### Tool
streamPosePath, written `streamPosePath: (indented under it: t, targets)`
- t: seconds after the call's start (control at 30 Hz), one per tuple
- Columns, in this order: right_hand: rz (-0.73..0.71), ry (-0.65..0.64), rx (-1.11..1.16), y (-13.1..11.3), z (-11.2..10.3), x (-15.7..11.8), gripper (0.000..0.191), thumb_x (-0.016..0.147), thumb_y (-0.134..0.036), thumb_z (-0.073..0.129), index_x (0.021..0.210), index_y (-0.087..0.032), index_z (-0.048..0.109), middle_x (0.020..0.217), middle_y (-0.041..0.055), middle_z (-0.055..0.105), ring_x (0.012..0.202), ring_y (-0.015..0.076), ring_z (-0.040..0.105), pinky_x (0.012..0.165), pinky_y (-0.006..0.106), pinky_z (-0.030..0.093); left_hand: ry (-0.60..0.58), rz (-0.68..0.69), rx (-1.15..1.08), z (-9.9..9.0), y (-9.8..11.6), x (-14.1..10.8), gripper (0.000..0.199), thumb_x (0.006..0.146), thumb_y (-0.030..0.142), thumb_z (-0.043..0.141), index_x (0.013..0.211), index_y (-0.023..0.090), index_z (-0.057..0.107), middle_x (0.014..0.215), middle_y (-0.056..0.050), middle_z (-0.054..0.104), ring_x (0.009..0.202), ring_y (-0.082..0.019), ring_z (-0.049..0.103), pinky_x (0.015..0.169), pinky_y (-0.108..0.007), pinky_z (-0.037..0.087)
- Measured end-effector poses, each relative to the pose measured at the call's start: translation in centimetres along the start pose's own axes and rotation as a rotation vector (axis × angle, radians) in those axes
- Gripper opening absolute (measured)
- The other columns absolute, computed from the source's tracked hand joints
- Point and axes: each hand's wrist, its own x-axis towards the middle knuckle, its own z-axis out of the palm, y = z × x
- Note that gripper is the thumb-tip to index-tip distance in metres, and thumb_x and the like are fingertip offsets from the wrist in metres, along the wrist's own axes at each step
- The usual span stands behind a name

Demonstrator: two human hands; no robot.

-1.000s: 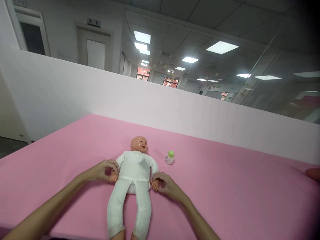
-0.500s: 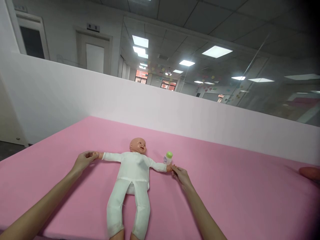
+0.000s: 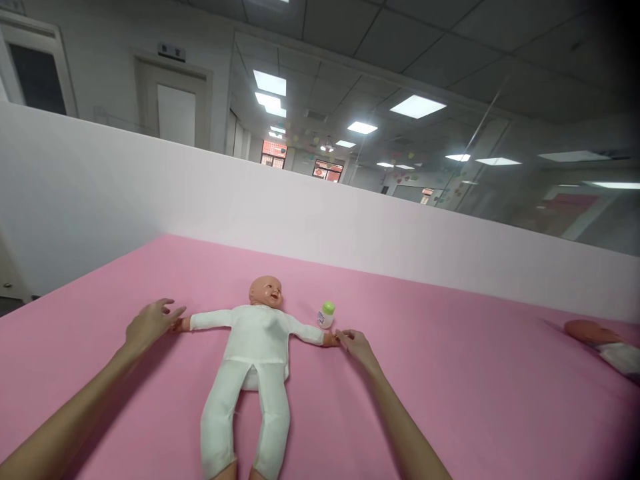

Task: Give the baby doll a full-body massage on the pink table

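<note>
A baby doll in a white cloth suit lies on its back on a pink mat, with both arms stretched out sideways. My left hand hovers with fingers spread, just beside the doll's outstretched hand and apparently not touching it. My right hand rests on the mat, its fingertips at the doll's other hand. A small white bottle with a green cap stands upright just above the doll's arm, near my right hand.
A second doll in white clothing lies at the far right of the mat. A low white wall runs along the mat's far side, with a glass partition beyond it. The mat's left edge drops away to the floor.
My left hand has let go of the doll's hand and its fingers have opened. Earlier the doll's arms were drawn out sideways. The view has turned right, showing more of the second doll.
</note>
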Motion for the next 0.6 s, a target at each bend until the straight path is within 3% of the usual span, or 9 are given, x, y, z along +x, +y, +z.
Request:
streamPosePath:
  t: [0.07,0.13,0.17,0.23,0.33,0.4,0.5,0.6]
  targets:
    - [-0.092,0.080,-0.029,-0.6,-0.9,0.3,0.044,0.081,-0.059,0.063,0.081,-0.017,0.073,0.083,0.0088,0.075,0.082,0.0256,0.069,0.070,0.032,0.050,0.086,0.094,-0.029,0.1,3.8,-0.7,0.057,0.087,0.059,0.058,0.127,0.019,0.068,0.117,-0.015,0.075,0.104,-0.038,0.068,0.079,-0.044,0.052]
    - [-0.167,0.151,-0.045,-1.3,-1.5,0.7,0.046,0.084,-0.059,0.061,0.093,-0.016,0.075,0.102,0.0131,0.077,0.097,0.0288,0.069,0.083,0.036,0.053,0.089,0.267,-0.260,1.3,8.7,-2.3,0.053,0.087,0.060,0.059,0.122,0.022,0.070,0.118,-0.011,0.075,0.092,-0.030,0.071,0.079,-0.040,0.054]
    - [-0.194,0.168,-0.052,-1.7,-1.6,0.9,0.047,0.085,-0.058,0.059,0.099,-0.016,0.075,0.109,0.0146,0.076,0.100,0.0293,0.069,0.087,0.038,0.053,0.005,0.329,-0.450,2.4,11.4,-3.4,0.054,0.085,0.063,0.063,0.117,0.021,0.072,0.114,-0.011,0.075,0.087,-0.027,0.071,0.078,-0.038,0.055]
    - [-0.234,0.179,-0.067,-2.3,-1.4,1.4,0.048,0.088,-0.056,0.057,0.108,-0.016,0.074,0.118,0.0161,0.074,0.100,0.0289,0.069,0.092,0.042,0.054,-0.334,0.311,-0.869,5.4,16.8,-5.8,0.057,0.079,0.066,0.072,0.105,0.016,0.074,0.106,-0.015,0.077,0.089,-0.028,0.073,0.078,-0.037,0.058]
    - [-0.343,0.203,-0.072,-2.7,-0.2,2.2,0.049,0.095,-0.049,0.047,0.121,-0.015,0.071,0.127,0.0170,0.071,0.109,0.0289,0.068,0.099,0.046,0.053,-0.884,-0.016,-1.322,10.7,23.4,-8.9,0.059,0.090,0.061,0.068,0.117,0.009,0.070,0.125,-0.024,0.071,0.113,-0.029,0.071,0.100,-0.036,0.056]
    - [-0.446,0.213,-0.082,-2.6,0.8,2.9,0.051,0.101,-0.045,0.037,0.128,-0.014,0.068,0.136,0.0172,0.068,0.125,0.0291,0.063,0.111,0.049,0.048,-1.092,-0.284,-1.422,13.9,26.3,-10.1,0.071,0.097,0.064,0.055,0.135,0.004,0.060,0.140,-0.029,0.061,0.124,-0.030,0.067,0.104,-0.036,0.055]
    - [-0.584,0.165,-0.149,-1.9,2.2,3.9,0.057,0.105,-0.046,0.031,0.138,-0.012,0.063,0.149,0.0177,0.059,0.141,0.0295,0.052,0.121,0.053,0.038,-1.117,-0.535,-1.473,17.0,28.7,-10.5,0.086,0.102,0.068,0.037,0.154,0.000,0.038,0.155,-0.033,0.044,0.137,-0.032,0.057,0.105,-0.038,0.055]
    - [-0.672,0.096,-0.239,-0.9,3.2,4.6,0.058,0.105,-0.044,0.034,0.144,-0.010,0.058,0.154,0.0194,0.054,0.147,0.0315,0.046,0.123,0.056,0.035,-1.072,-0.609,-1.532,18.6,29.6,-10.3,0.092,0.100,0.071,0.033,0.160,0.001,0.028,0.160,-0.032,0.036,0.141,-0.033,0.053,0.104,-0.038,0.056]
